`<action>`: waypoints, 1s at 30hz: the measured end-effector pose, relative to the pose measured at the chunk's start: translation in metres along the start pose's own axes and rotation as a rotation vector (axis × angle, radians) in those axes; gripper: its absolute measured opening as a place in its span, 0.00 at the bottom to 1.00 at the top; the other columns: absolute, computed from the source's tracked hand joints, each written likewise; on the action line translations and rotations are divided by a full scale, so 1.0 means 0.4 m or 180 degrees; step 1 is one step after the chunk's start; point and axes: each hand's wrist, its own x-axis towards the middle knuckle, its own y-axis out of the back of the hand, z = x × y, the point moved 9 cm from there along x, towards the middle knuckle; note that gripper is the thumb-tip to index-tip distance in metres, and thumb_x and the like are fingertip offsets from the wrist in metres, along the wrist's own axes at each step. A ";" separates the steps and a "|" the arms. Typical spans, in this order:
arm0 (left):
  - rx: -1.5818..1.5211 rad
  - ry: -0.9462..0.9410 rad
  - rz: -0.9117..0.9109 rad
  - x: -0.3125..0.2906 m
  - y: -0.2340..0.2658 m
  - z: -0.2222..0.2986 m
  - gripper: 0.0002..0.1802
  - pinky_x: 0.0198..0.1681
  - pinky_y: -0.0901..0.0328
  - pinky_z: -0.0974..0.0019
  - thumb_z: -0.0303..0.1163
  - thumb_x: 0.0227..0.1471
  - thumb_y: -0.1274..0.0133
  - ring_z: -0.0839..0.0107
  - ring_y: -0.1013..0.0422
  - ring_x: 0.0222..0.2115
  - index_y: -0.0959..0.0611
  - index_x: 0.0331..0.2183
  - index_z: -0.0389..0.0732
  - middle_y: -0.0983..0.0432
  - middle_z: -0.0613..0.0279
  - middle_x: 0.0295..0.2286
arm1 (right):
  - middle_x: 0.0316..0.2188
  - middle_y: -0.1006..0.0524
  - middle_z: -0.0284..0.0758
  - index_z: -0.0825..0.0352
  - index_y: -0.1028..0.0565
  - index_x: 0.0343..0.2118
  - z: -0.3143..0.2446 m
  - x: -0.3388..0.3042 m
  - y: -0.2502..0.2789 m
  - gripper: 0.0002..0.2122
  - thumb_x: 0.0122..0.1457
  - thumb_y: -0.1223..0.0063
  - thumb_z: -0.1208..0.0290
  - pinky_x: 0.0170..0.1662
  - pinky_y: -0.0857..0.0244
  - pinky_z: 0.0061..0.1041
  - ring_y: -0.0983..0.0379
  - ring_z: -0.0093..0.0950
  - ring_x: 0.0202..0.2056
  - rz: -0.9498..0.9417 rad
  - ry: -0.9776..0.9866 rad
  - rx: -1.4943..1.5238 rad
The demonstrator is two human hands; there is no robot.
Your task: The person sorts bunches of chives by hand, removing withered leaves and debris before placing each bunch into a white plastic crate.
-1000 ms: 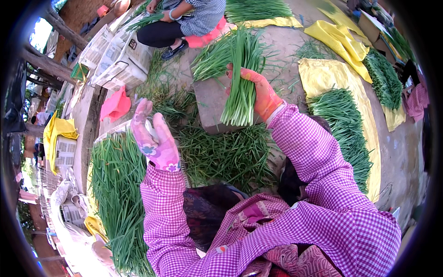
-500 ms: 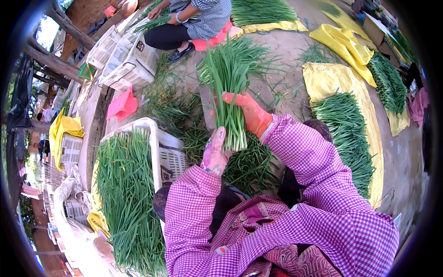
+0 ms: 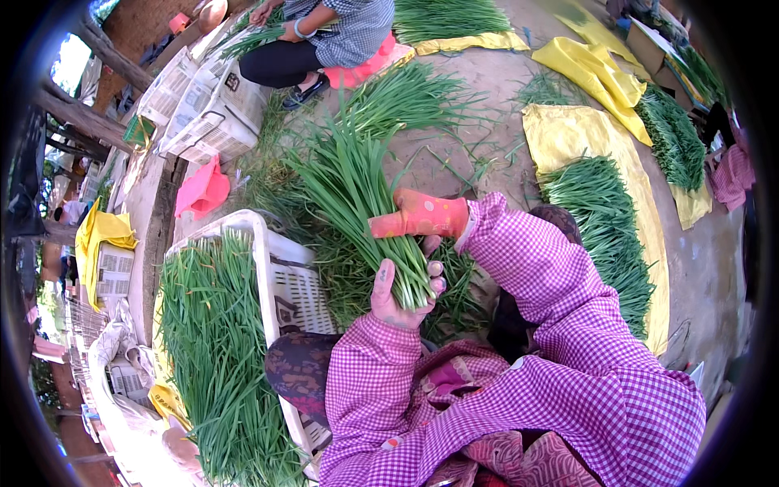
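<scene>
A bunch of garlic chives (image 3: pixel 345 174), long green leaves with pale stem ends, slants across the space in front of me. My left hand (image 3: pixel 398 307), in a pale pink stained glove, is closed around the stem ends from below. Higher up, my right hand (image 3: pixel 426 217) in an orange-red glove grips the bunch across its top, thumb and fingers around the leaves. Just past it, a loose pile of chives (image 3: pixel 410 97) lies on the ground. Dark green trimmings (image 3: pixel 324 264) are scattered under my hands.
At my left stands a white crate (image 3: pixel 261 260) packed with chives. More chives (image 3: pixel 604 219) lie on a yellow sheet (image 3: pixel 560 130) to my right. A co-worker (image 3: pixel 349 40) sits at the far left beside white crates (image 3: pixel 213 122). A pink bag (image 3: pixel 203 188) lies nearby.
The bunch has come lower and nearer and now tilts up to the left. My left hand has wrapped under the stem ends; my right hand has turned sideways across the leaves.
</scene>
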 end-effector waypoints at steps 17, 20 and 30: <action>0.0907 -0.1092 0.1849 -0.030 0.175 0.125 0.12 0.37 0.35 0.63 0.27 0.52 0.48 0.68 0.33 0.32 0.26 0.40 0.35 0.29 0.61 0.31 | 0.26 0.23 0.36 0.69 0.25 0.39 0.038 0.042 0.040 0.24 0.55 0.48 0.48 0.38 0.34 0.27 0.26 0.27 0.32 0.0596 0.0049 -0.0339; 0.1081 -0.1183 0.2221 -0.046 0.211 0.133 0.12 0.37 0.33 0.64 0.26 0.51 0.48 0.67 0.30 0.33 0.24 0.39 0.34 0.27 0.59 0.31 | 0.27 0.22 0.37 0.67 0.24 0.36 -0.001 0.030 0.030 0.20 0.52 0.44 0.51 0.39 0.34 0.28 0.25 0.33 0.33 0.0612 0.0258 -0.1346; 0.1484 -0.1620 0.2348 -0.053 0.207 0.158 0.15 0.42 0.32 0.64 0.24 0.49 0.47 0.66 0.28 0.36 0.24 0.42 0.34 0.25 0.58 0.38 | 0.26 0.23 0.34 0.70 0.27 0.36 -0.003 0.026 0.003 0.12 0.52 0.42 0.68 0.35 0.33 0.25 0.26 0.23 0.28 0.0471 0.0453 -0.0977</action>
